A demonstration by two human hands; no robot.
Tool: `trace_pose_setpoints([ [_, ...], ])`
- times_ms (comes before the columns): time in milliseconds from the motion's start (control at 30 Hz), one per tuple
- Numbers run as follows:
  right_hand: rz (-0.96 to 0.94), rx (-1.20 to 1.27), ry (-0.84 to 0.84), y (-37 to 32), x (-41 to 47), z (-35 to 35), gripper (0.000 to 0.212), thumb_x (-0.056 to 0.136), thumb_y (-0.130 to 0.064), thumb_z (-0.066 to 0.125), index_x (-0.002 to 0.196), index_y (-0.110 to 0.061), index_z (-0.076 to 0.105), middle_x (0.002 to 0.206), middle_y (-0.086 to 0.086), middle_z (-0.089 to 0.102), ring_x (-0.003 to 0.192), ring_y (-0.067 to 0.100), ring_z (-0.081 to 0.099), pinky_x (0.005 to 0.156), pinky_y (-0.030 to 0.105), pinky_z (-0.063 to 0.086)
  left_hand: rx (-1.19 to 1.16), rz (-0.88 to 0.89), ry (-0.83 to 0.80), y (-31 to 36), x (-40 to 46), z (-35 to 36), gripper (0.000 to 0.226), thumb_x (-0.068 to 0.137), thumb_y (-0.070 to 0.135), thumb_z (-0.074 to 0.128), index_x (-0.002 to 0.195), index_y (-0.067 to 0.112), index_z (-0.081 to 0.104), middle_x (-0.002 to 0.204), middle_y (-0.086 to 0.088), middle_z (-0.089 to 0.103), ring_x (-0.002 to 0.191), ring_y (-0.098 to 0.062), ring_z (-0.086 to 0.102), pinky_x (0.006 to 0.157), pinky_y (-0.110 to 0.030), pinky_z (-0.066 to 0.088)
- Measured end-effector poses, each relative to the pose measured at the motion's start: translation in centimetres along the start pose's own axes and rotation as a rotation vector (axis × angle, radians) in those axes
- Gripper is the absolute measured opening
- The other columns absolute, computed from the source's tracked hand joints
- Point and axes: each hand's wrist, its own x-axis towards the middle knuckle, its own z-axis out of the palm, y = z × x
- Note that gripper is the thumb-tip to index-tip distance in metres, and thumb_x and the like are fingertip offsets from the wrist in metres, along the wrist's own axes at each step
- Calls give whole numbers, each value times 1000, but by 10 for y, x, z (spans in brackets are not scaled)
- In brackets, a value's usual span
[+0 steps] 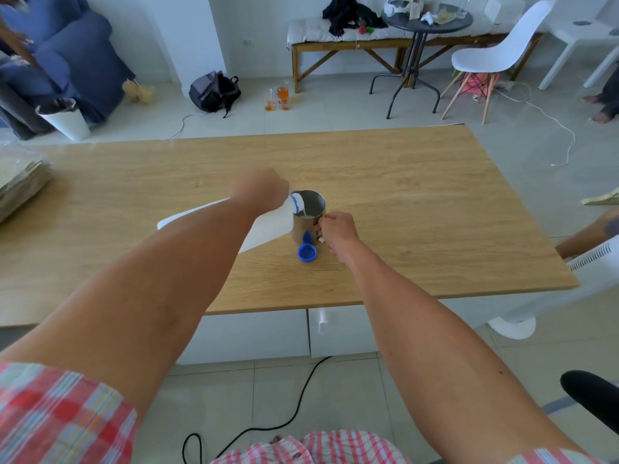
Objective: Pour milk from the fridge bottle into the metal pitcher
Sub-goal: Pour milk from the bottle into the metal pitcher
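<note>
Checked red-and-white sleeves (63,413) frame our view from the head camera. Our left hand (259,192) grips the white plastic milk bottle (264,226), tilted so its blue-ringed mouth sits over the rim of the round metal pitcher (310,214), where milk pools inside. Our right hand (336,231) curls around the pitcher's handle. Just in front of the pitcher lies the blue screw cap (307,253). All rest on the light wooden table (418,202); beyond stand a white chair (495,51) and a blue sofa (70,51).

Pitcher (310,216) stands mid-frame on the table (402,195). I note the bottle (264,226) tilted at its left, mouth over the rim; cap (307,253) just below it.
</note>
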Motion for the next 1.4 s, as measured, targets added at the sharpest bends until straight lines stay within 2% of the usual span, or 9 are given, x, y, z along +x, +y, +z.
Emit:
trace_pose_setpoints([
  [667,-25,-14,-5,-1,-2,-1,23,90,-3,42,88,-16,61,80,9,50,57,16,34,48,26,26,30,-8,-14,4,-4,-3,25,98,28,37,101,13,57,100,-11,58,88,-32,55,78,-37,41],
  [1400,-10,-19,-2,-4,-5,-1,25,95,-4,44,87,-10,66,71,4,52,59,16,41,49,26,31,27,-1,-15,4,-3,-3,26,98,28,37,102,13,58,99,-12,60,88,-32,57,77,-38,43],
])
